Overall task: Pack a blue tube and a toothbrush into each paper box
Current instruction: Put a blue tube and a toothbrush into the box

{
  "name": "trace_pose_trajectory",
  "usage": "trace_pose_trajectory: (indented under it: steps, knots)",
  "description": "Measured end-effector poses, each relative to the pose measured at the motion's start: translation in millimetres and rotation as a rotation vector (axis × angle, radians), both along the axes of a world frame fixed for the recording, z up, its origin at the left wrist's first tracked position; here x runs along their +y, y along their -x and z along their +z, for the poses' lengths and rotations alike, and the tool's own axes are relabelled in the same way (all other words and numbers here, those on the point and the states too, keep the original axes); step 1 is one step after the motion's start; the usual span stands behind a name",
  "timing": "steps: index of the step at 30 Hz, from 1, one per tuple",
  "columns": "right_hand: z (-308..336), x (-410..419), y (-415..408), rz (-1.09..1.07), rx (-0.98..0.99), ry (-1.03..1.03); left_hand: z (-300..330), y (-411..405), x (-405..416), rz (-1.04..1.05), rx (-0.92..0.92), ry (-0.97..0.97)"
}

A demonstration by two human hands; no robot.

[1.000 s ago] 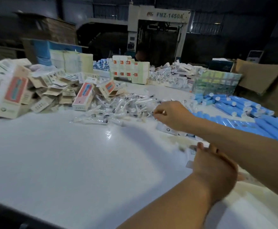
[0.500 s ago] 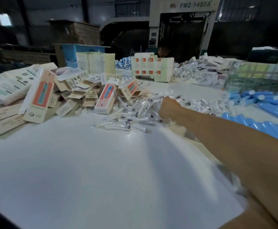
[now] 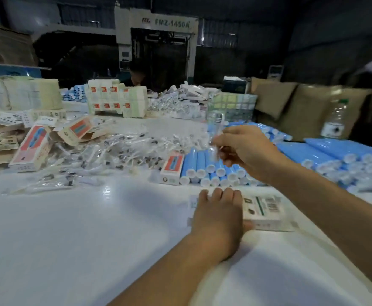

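Note:
My left hand (image 3: 219, 214) grips a white paper box (image 3: 265, 214) lying on the white table (image 3: 81, 228) in front of me; the fingers curl over its left end. Above it my right hand (image 3: 245, 151) pinches a toothbrush in a clear wrapper (image 3: 215, 133), held upright and blurred. A heap of wrapped toothbrushes (image 3: 123, 151) lies at centre. Blue tubes (image 3: 211, 166) with white caps are stacked just behind my right hand, and more blue tubes (image 3: 339, 157) pile up at the right.
Loose and flat paper boxes (image 3: 31, 149) are heaped at the left, one red-faced box (image 3: 172, 167) stands beside the tubes. Stacked cartons (image 3: 114, 98), a mesh basket (image 3: 233, 104), a water bottle (image 3: 335, 120) and brown bags (image 3: 291, 102) line the back. A person sits behind the cartons.
My right hand has pulled back from the toothbrush heap and lifted, now pinching a wrapped toothbrush. My left hand and the box are back in view as the camera swung right.

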State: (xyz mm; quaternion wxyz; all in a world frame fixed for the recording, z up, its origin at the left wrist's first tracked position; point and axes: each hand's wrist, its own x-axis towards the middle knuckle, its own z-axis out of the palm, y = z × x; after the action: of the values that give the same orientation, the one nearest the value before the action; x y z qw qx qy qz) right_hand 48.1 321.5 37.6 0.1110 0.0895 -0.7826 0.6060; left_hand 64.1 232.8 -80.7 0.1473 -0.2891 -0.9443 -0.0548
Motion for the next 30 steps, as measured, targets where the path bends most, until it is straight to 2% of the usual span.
trace_pose_trajectory:
  steps: [4, 10, 19, 24, 26, 28, 30]
  knots:
    - [-37.5, 82.6, -55.2, -0.322, 0.108, 0.302, 7.3, -8.8, 1.9, -0.051, 0.12, -0.063]
    - [-78.6, 120.8, -74.9, -0.559, 0.15, 0.384, 8.6, -13.0, 3.7, -0.009, 0.089, -0.164]
    - [-95.0, 104.8, -67.9, -0.634, 0.113, 0.302, 8.9, -25.2, 9.2, 0.024, 0.118, -0.164]
    - [-104.6, 88.6, -65.4, -0.607, 0.098, 0.023, 8.2, -26.5, 15.3, 0.015, 0.158, -0.201]
    - [-103.0, 88.5, -66.6, -0.554, 0.05, 0.06, 8.9, -25.1, 12.3, 0.021, 0.159, -0.209]
    - [-102.2, 91.5, -68.9, -0.584, 0.112, 0.11, 9.1, -22.8, 8.8, 0.039, 0.157, -0.217]
    - [-99.2, 93.3, -74.3, -0.684, 0.212, 0.021, 9.7, -20.5, 6.3, 0.064, 0.154, -0.234]
